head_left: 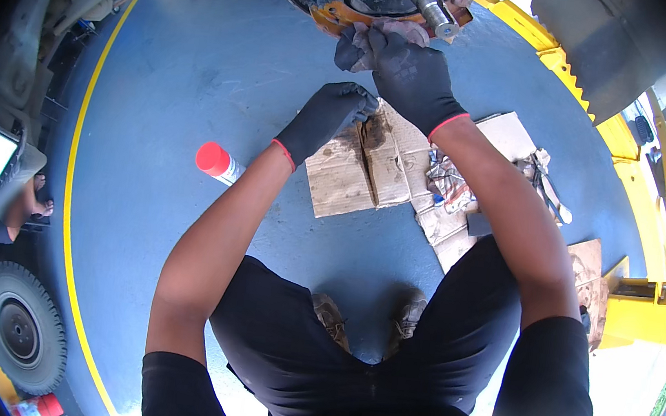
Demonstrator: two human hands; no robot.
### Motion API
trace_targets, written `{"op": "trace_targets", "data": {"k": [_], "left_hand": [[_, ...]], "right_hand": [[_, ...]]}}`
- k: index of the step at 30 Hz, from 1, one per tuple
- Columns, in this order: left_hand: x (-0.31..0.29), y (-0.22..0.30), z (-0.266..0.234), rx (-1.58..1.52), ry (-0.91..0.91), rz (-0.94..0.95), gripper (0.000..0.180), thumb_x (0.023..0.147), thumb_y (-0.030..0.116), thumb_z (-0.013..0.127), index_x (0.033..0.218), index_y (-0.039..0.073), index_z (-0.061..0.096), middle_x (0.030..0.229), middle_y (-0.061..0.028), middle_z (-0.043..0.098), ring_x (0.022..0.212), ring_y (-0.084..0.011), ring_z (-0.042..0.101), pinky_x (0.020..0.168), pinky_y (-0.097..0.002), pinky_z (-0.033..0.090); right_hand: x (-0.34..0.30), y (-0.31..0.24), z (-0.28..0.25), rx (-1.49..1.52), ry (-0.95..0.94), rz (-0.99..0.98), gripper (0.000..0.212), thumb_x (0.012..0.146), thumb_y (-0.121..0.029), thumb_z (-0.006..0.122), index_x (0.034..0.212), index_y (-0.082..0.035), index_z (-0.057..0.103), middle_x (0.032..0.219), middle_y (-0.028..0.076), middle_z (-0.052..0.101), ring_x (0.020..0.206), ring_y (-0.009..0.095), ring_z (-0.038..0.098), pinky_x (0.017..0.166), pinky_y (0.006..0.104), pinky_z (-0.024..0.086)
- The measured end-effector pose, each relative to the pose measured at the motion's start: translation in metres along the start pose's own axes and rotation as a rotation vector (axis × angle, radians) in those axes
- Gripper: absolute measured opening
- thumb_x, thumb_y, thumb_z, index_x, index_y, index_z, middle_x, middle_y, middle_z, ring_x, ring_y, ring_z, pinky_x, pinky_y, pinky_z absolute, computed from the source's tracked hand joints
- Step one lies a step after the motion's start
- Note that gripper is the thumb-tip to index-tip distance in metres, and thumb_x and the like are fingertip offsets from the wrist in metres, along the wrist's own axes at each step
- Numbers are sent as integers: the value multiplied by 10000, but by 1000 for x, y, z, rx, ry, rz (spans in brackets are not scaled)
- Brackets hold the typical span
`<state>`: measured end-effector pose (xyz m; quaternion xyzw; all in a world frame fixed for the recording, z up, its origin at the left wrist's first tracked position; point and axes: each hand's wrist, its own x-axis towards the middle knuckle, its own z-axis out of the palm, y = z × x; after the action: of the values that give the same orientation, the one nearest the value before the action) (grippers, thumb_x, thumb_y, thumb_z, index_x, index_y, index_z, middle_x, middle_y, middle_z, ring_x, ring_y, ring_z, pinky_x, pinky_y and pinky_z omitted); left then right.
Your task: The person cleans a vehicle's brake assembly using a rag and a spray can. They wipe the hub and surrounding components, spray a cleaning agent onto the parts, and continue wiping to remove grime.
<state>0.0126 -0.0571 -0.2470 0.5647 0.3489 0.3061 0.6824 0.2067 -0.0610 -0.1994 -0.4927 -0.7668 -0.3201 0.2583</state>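
My right hand, in a black glove with a red cuff, grips a crumpled grey rag. The rag presses against the lower edge of a wheel hub and brake assembly, whose metal spindle sticks out toward me. Lower and to the left, my left hand wears the same kind of glove. Its fingers are curled together, and whatever they may hold is hidden. Beneath both hands lies a flattened cardboard sheet with dark oil stains.
A spray can with a red cap stands left of my forearm. Metal tools and a crumpled wrapper lie on cardboard at right. Yellow lift parts flank the right side. At left are a tyre and another person's legs.
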Motion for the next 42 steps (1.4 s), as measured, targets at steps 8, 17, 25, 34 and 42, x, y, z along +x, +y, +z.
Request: {"op": "trace_targets", "data": {"k": [8, 17, 25, 34, 42], "left_hand": [[-14, 15, -4, 119, 25, 38, 280, 1065, 192, 601, 1157, -8, 773, 1061, -71, 780, 997, -139, 705, 953, -315, 548], [0, 5, -3, 377, 14, 59, 322, 1031, 249, 620, 1149, 10, 802, 1120, -137, 803, 1025, -213, 740, 957, -367, 558], [8, 6, 14, 1203, -154, 60, 366, 1008, 320, 601, 1183, 65, 797, 1226, -171, 781, 1144, -360, 736, 1015, -448, 554], [-35, 42, 17, 1374, -18, -117, 413, 941, 334, 605, 1211, 87, 796, 1290, -190, 775, 1204, -395, 732, 1056, -486, 558], [-68, 56, 13, 1330, 65, -84, 420, 1005, 355, 561, 1221, 72, 783, 1283, -175, 772, 1207, -352, 725, 1056, -461, 549]], "right_hand": [[-4, 2, -21, 198, -83, 423, 543, 885, -223, 782, 1383, -53, 651, 1154, 155, 726, 962, 381, 762, 767, 449, 639], [4, 2, 3, 195, -23, 19, 741, 860, -204, 753, 1546, -21, 538, 1295, 164, 651, 1212, 345, 678, 913, 465, 610], [30, -18, 17, 153, 186, 147, 621, 824, -249, 837, 1414, -152, 671, 1195, 107, 672, 1168, 327, 671, 889, 472, 601], [22, -30, 7, 46, 132, 816, 442, 866, -210, 792, 1296, -132, 726, 1130, 129, 708, 972, 370, 722, 816, 502, 588], [34, -36, 21, 238, 261, 707, 391, 898, -296, 777, 1240, -118, 715, 1112, 124, 737, 971, 353, 746, 801, 498, 605]]}}
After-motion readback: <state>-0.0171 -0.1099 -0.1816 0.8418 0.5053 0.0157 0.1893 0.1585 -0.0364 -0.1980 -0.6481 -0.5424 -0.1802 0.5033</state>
